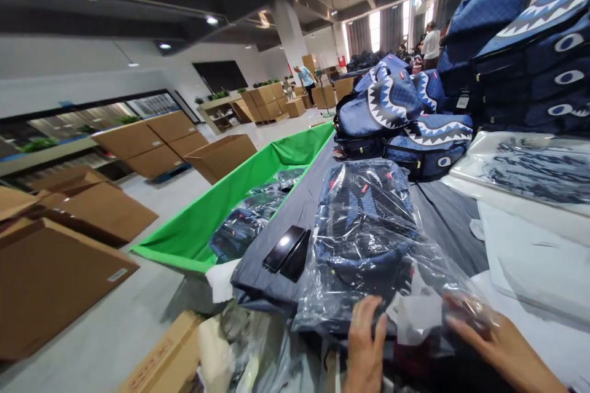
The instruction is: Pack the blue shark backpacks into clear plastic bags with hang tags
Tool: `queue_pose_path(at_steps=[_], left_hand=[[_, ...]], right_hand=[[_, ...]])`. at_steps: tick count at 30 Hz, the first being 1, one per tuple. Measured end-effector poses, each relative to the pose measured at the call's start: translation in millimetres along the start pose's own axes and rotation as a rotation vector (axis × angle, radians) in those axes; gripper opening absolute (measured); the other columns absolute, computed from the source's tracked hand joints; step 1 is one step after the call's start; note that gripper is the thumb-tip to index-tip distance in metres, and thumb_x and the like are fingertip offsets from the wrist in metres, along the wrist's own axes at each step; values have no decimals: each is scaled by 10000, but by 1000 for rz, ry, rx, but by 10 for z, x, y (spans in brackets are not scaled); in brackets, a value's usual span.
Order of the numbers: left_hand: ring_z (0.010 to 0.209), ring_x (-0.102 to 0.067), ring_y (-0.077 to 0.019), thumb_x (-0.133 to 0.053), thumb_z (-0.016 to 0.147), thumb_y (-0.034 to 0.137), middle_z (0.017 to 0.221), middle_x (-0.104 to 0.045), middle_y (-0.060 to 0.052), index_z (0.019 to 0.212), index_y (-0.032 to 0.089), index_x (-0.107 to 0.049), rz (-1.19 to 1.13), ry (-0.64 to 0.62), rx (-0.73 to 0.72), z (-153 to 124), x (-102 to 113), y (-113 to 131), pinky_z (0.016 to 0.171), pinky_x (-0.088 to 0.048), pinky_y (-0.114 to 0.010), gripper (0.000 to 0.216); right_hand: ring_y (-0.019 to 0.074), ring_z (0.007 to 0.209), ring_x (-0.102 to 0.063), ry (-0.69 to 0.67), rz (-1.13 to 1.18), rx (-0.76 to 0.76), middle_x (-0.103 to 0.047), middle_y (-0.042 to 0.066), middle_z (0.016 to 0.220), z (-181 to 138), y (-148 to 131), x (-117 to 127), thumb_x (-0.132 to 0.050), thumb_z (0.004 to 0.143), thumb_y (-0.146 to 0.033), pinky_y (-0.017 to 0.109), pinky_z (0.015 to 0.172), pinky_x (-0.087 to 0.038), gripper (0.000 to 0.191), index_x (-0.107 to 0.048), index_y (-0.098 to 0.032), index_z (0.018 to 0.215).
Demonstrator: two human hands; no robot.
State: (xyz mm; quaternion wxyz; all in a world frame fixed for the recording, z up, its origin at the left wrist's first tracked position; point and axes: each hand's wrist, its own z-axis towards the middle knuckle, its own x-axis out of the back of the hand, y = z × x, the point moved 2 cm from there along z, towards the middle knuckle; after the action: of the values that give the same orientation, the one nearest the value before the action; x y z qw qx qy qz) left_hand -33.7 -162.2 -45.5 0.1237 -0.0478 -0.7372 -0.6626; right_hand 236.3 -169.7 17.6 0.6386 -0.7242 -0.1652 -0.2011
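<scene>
A blue backpack (364, 215) lies on the grey-covered table inside a clear plastic bag (318, 301). My left hand (366, 341) rests at the bag's near edge, fingers stretched out and thumb apart. On the right, my right hand (491, 331) is at the bag's loose end, with plastic between and over its fingers; the fingertips are blurred. Between both hands is a white slip of paper (417, 316) at the near end of the bag. Two dark phones (284, 250) lie left of the backpack.
Blue shark-mouth backpacks (391, 104) are piled behind. At right lies a stack of plastic bags (534, 166). A green bin (184, 242) left of the table holds bagged backpacks. Cardboard boxes (59, 282) stand on the floor. A person (305, 77) bends over farther back.
</scene>
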Motion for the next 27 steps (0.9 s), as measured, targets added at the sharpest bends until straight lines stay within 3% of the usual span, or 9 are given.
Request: queue_pose_path(at_steps=[2,6,8,12,15,17,20,23,27], left_hand=[[1270,-598,-298,-490,929,557,1281,-710,-131,1185,217,-740,106,-46,-161,39,-158,150,1191,-368,-494,493],[1320,-551,-326,-517,913,407,1345,-676,-152,1279,183,-689,158,-115,-118,136,-340,126,1199,-328,-517,462],[1321,-533,-360,-577,866,422,1362,-658,-178,1312,163,-664,180,-124,-74,137,-411,76,1180,-330,-536,522],[1290,-532,-371,-643,801,431,1360,-649,-198,1290,136,-668,93,-167,-24,106,-484,160,1164,-331,-518,572],[1095,-602,-343,-736,725,486,1120,-730,-165,1036,155,-747,-50,-199,95,115,-439,305,1053,-425,-475,455],[984,-615,-305,-828,628,507,974,-725,-123,913,156,-738,-188,-212,172,125,-375,398,974,-463,-426,461],[865,-618,-231,-885,559,475,895,-701,-71,924,157,-725,-383,-242,276,122,-270,524,874,-479,-341,511],[721,-577,-165,-859,574,424,780,-675,-35,834,149,-725,-452,-347,320,100,-204,651,726,-455,-273,402],[649,-554,-134,-852,535,374,703,-673,-30,744,132,-732,-543,-358,379,83,-194,758,641,-410,-238,342]], right_hand=[[312,954,-712,131,-51,129,-717,142,1215,46,-227,-140,-623,755,-746,425,888,-595,712,-725,-187,1184],[320,1227,-625,84,-111,212,-666,97,1339,164,-393,-339,-504,826,-788,459,1065,-510,678,-740,-250,1163],[335,1167,-655,53,-194,218,-723,89,1229,156,-316,-347,-438,830,-837,467,1009,-542,667,-776,-270,929],[322,673,-688,137,-438,256,-721,97,719,-2,-146,-166,-447,827,-826,479,656,-578,643,-718,-259,688],[314,783,-714,260,-488,409,-751,99,862,-166,-252,-73,-527,844,-724,459,703,-596,513,-757,-266,841],[329,931,-723,238,-493,449,-761,101,1048,-222,-368,-138,-574,829,-689,471,807,-600,513,-753,-263,1053],[369,806,-730,69,-526,212,-772,123,893,-174,-383,-354,-572,787,-729,493,717,-593,707,-700,-175,1207],[327,705,-714,-36,-346,24,-734,81,705,-87,-195,-508,-440,850,-663,432,672,-575,630,-710,-176,1144],[311,941,-709,-1,80,-15,-763,85,886,-72,91,-467,-483,823,-682,379,774,-595,548,-751,-228,971]])
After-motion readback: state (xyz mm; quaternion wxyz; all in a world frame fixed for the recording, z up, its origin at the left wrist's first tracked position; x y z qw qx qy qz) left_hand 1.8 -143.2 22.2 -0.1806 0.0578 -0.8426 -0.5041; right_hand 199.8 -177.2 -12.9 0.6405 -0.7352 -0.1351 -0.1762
